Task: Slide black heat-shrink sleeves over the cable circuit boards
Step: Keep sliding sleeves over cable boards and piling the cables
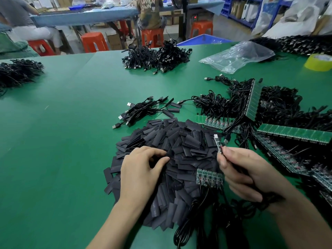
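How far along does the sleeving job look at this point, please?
Done: a small bunch of sleeved cables lies beyond the sleeve pile. In hand: the right hand holds a bare circuit board while the left hand picks at the pile. Left: many unsleeved board strips.

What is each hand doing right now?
Left hand: pinching into the sleeve pile; whether it holds one cannot be told.
Right hand: closed on a circuit board.
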